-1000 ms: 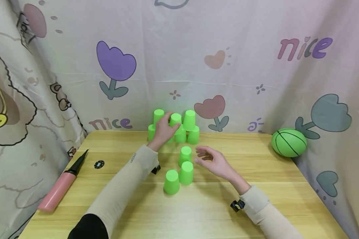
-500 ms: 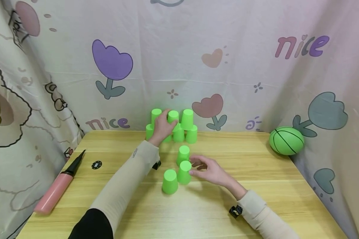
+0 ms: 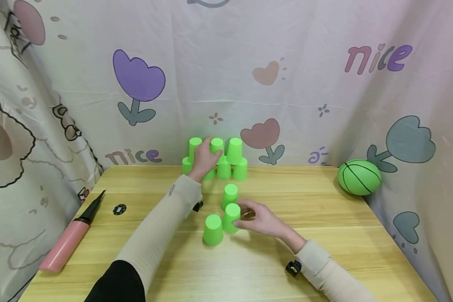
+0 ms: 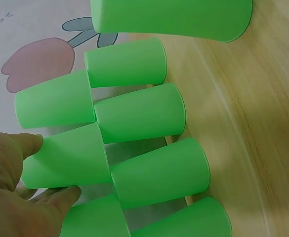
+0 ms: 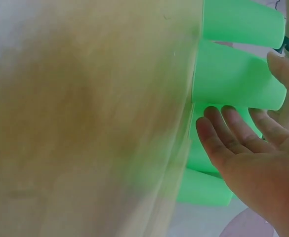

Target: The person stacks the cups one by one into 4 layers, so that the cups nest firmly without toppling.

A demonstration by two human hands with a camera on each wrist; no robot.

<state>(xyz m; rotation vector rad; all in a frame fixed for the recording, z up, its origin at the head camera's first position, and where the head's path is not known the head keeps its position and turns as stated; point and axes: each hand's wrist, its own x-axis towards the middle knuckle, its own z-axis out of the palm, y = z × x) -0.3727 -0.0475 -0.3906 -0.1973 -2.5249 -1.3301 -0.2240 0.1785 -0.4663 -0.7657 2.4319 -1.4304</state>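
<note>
My right hand [image 3: 260, 220] curls around the middle loose cup [image 3: 231, 217], thumb and fingers [image 5: 218, 136] wrapped on its right side; the cup stands upside down on the wooden table [image 3: 324, 235], directly at nine o'clock from my palm. My left hand [image 3: 204, 159] reaches to the back of the table and closes thumb and fingers on a top-row cup [image 4: 67, 158] of the cup stack [image 3: 215, 161], which sits at twelve o'clock from my right hand, against the curtain. In the left wrist view that cup lies between my thumb and forefinger, with the other stacked cups just beside it.

Two more loose cups flank the one I hold: the far cup [image 3: 230, 196] at twelve o'clock, just beside it, and the near cup [image 3: 213, 230] at about seven o'clock, nearly touching. Further out, a green ball [image 3: 359, 177] rests at three o'clock by the right curtain, and a pink pump [image 3: 66, 243] and a small black disc [image 3: 119, 209] lie at nine o'clock near the left edge.
</note>
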